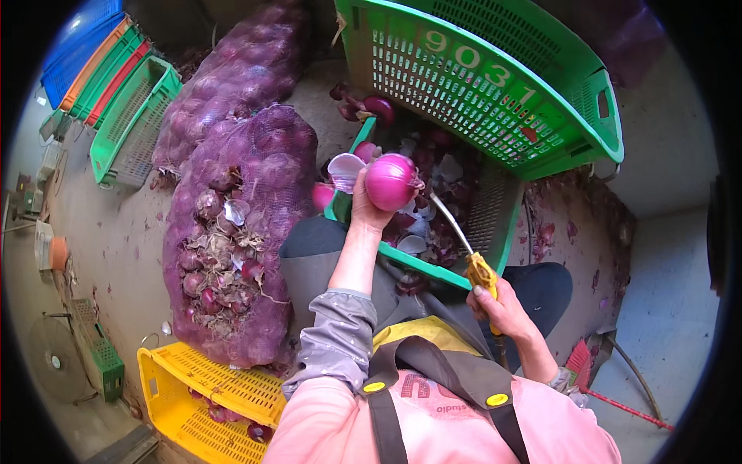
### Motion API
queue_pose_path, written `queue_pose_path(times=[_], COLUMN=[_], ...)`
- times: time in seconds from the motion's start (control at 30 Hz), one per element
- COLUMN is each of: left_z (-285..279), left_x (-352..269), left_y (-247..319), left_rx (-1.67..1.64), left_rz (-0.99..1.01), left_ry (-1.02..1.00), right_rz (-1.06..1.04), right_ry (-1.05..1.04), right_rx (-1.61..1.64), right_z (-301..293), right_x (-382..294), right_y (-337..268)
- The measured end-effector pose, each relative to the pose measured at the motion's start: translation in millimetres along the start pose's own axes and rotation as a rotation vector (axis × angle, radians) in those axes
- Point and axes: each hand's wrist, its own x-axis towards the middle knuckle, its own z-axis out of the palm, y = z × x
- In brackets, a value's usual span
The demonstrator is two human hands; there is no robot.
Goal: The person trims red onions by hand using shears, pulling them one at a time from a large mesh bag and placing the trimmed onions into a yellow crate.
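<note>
My left hand (372,210) holds a peeled, glossy red onion (392,182) above a green crate (429,264). A curved piece of pale onion skin (346,172) shows just left of the fingers. Gripped in my right hand (505,306) is a yellow air blow gun (482,272), whose bent metal nozzle (451,221) points up towards the onion with a small gap between them. Loose onion skins (413,245) lie inside the green crate, between my knees. A hose (499,351) runs down from the gun's handle.
To the left lies an opened purple mesh sack of onions (240,243), with another full sack (232,87) behind it. A tall green crate (464,75) stands ahead. A yellow crate (208,385) with onions sits at lower left; a red broom (579,362) lies at right.
</note>
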Motion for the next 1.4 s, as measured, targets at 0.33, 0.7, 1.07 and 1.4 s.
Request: queue_pose_path(times=[0.33, 0.7, 1.07, 1.4], left_z=[8.6, 14.6, 23.9, 55.4], left_x=[-8.5, -5.5, -14.7, -25.8], left_y=[0.4, 6.6, -13.3, -56.8], left_rx=[-0.085, -0.333, 0.054, 0.48], left_rz=[0.001, -0.038, 0.034, 0.09], left_ry=[-0.19, -0.12, 0.077, 0.087], right_rz=[-0.135, -0.116, -0.248, -0.137], right_ry=[0.287, 0.055, 0.286, 0.261], right_rx=[-0.438, -0.238, -0.411, 0.285], right_z=[24.7, 10.4, 9.6, 28.6], right_x=[26.5, 14.8, 92.7, 93.3], right_y=[-5.8, -8.2, 41.5, -21.7])
